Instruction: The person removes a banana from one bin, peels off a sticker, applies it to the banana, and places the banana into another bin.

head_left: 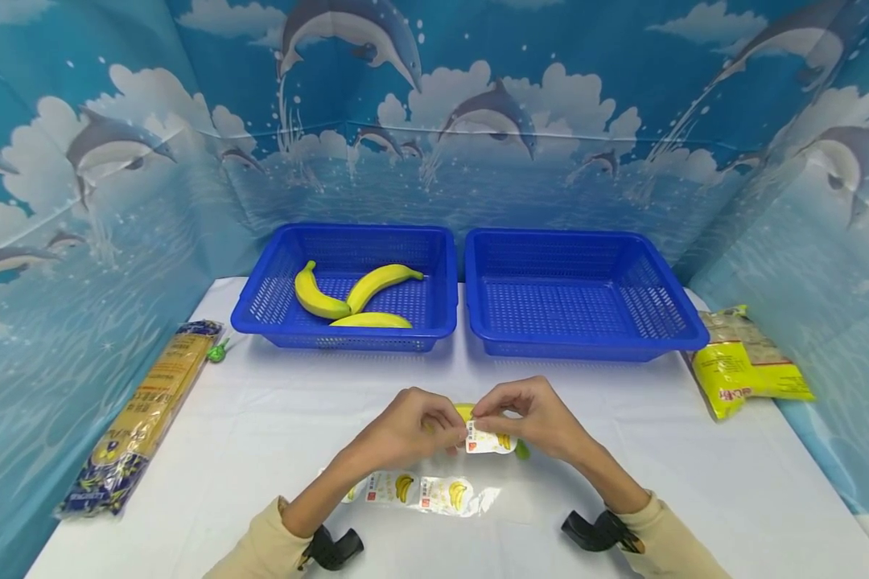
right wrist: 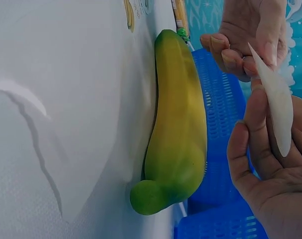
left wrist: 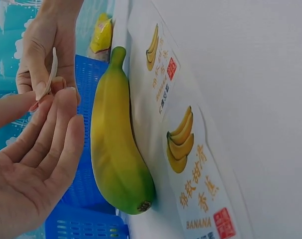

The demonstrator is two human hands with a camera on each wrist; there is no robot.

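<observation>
Both hands meet over the table's near part with a white banana-print sticker [head_left: 487, 441] between them. My left hand [head_left: 414, 428] pinches its left edge, while my right hand [head_left: 537, 420] pinches it along the top between thumb and fingers. From the right wrist view the sticker [right wrist: 278, 102] appears edge-on and slightly curved. Right under the hands a yellow banana with green ends [left wrist: 116, 139] lies on the table; in the head view the hands and sticker mostly cover it. Nearer to me lies a clear strip of similar stickers [head_left: 423, 492], partly behind the left forearm.
A blue basket [head_left: 348, 331] at back left holds three bananas; another blue basket [head_left: 586, 347] stands beside it. A long noodle packet [head_left: 152, 402] and a small green object [head_left: 218, 351] lie at left. At right is a yellow bag [head_left: 746, 366]. Dolphin-print curtains [head_left: 478, 185] enclose the table.
</observation>
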